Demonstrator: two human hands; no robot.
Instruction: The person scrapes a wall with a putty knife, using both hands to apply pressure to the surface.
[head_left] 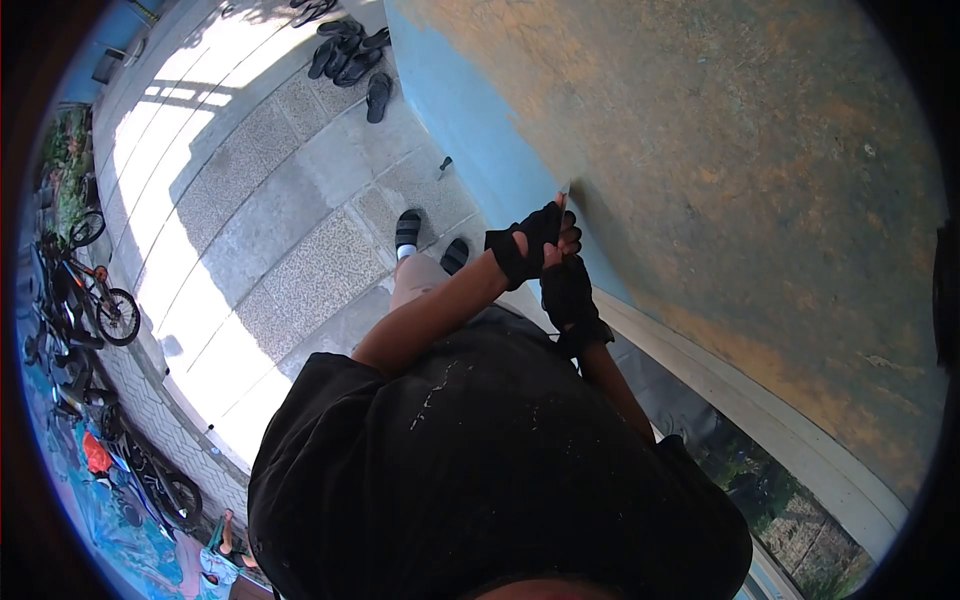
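Both my hands are together in front of the wall, in black fingerless gloves. My left hand [528,242] is closed around a thin, flat scraper [565,200], its pale tip pointing up toward the wall. Just below it, my right hand [570,295] is closed too, pressed against the left at the scraper's lower end. The fingers hide the handle. Close beside them stands the wall [740,190], patchy brown and grey, with a light blue painted band [470,110] along its lower part.
A small dark-handled tool [445,165] lies on the paving near my sandalled feet [407,228]. Several black sandals [350,55] are heaped by the wall. Parked bicycles and motorbikes [110,310] line the far left, near another person [225,560]. A pale ledge [740,400] runs along the wall.
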